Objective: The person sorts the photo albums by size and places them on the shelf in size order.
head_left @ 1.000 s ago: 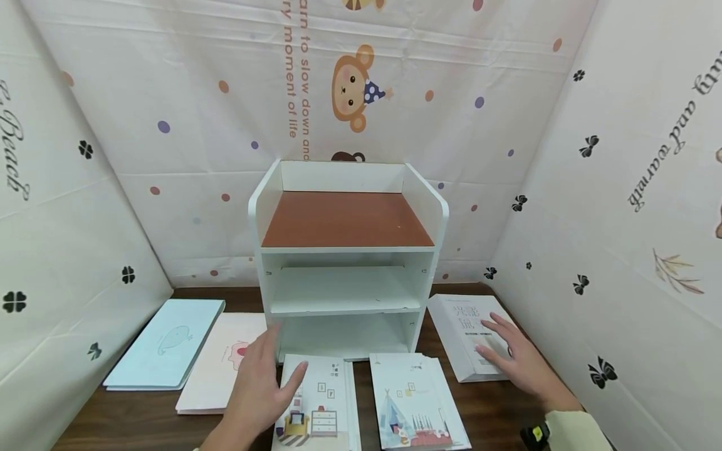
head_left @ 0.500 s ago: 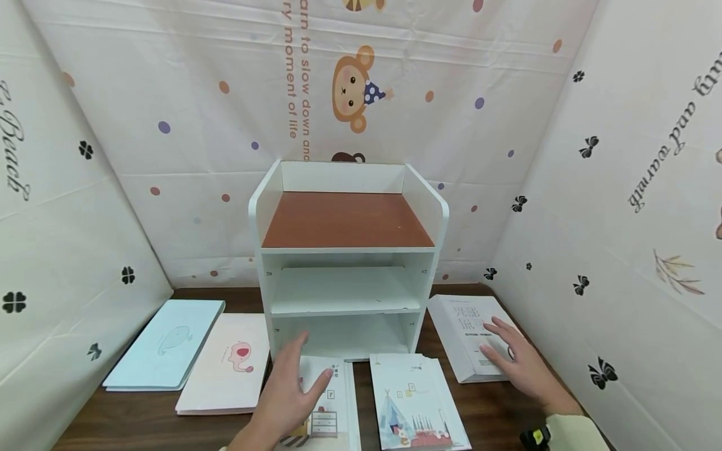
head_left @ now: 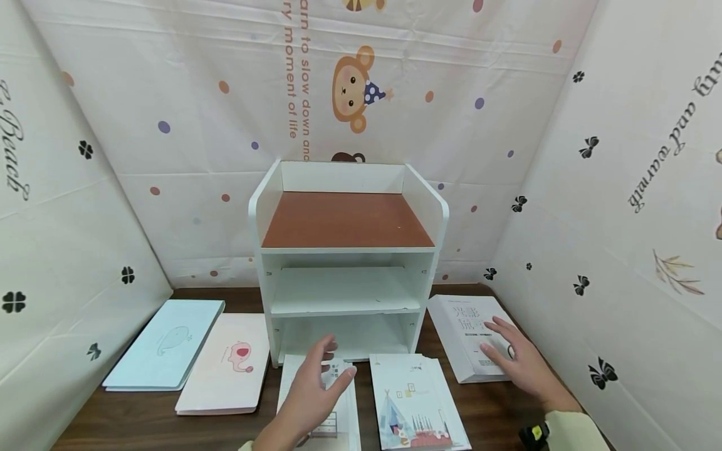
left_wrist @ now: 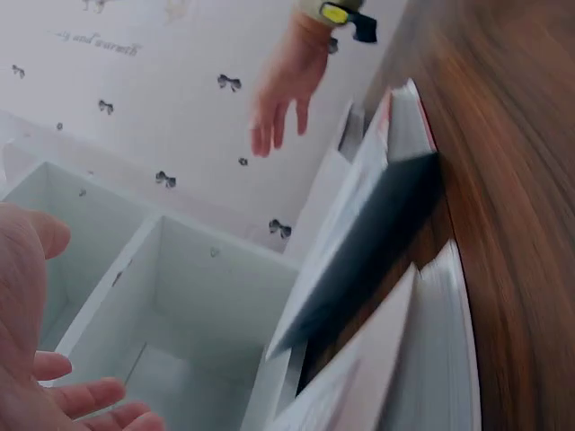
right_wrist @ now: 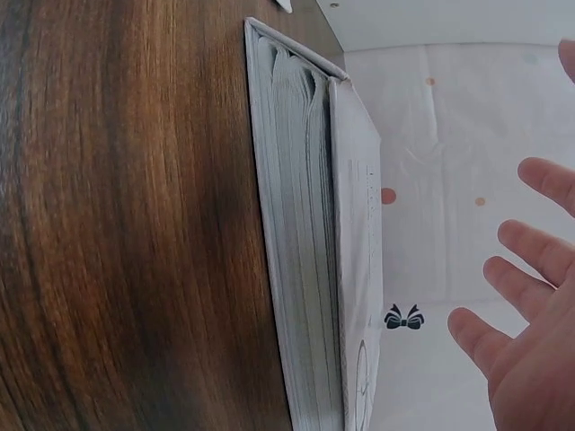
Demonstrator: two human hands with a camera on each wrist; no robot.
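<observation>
My left hand (head_left: 313, 391) hovers above a white illustrated book (head_left: 348, 413) in front of the shelf, holding nothing, its fingers loosely bent. In the left wrist view its fingers (left_wrist: 85, 395) hang in the air before the shelf's compartments, apart from the books. Over on the right, my right hand (head_left: 521, 363) is above a thick white book (head_left: 457, 338) with grey lettering. The right wrist view has those fingers (right_wrist: 530, 256) spread and clear of that book's cover (right_wrist: 359, 224). Between the hands lies another illustrated book (head_left: 414, 401) with a blue tent on it.
A white shelf unit (head_left: 345, 311) with a brown top board (head_left: 346, 219) stands at the back centre. On the left lie a light blue book (head_left: 166, 344) with a whale and a pinkish book (head_left: 225, 369) with an elephant. Printed cloth walls (head_left: 186, 75) surround the dark wooden table (head_left: 152, 426).
My left hand has moved rightward, off the pinkish book's edge and over the white illustrated book, its fingers bending more. The right hand has barely shifted.
</observation>
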